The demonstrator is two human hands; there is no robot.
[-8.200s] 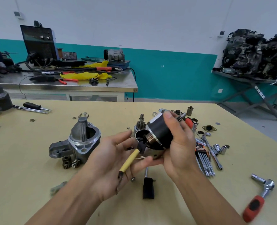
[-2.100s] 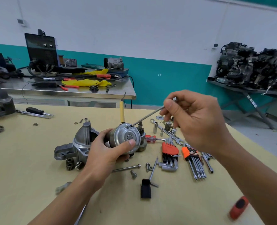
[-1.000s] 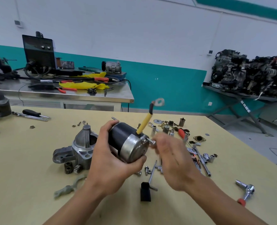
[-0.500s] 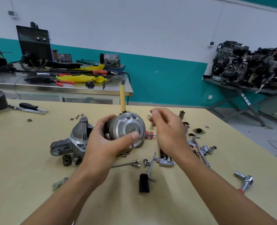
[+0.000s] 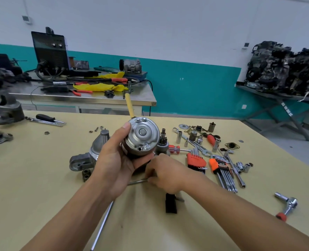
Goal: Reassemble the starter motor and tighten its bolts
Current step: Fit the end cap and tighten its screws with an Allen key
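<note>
My left hand point(image 5: 114, 160) grips the starter motor body point(image 5: 141, 135) above the table, its round silver end cap facing me. One bolt head sits in the cap's lower edge beside an open hole. A yellow-sleeved lead point(image 5: 129, 105) sticks up from the motor. My right hand point(image 5: 165, 173) is down on the table below the motor, fingers curled over the head end of a long through bolt point(image 5: 137, 182) lying there. The grey nose housing point(image 5: 94, 153) lies on the table behind my left hand, with small gears point(image 5: 86, 174) beside it.
Orange hex key sets point(image 5: 197, 160), sockets and spanners are spread to the right. A ratchet with a red handle point(image 5: 287, 205) lies at the far right. A black block point(image 5: 171, 202) sits near my right wrist and a long steel rod point(image 5: 103, 225) under my left forearm.
My right hand has dropped from beside the end cap down to the table and now holds the long bolt. The left hand has turned the motor slightly and keeps holding it.
</note>
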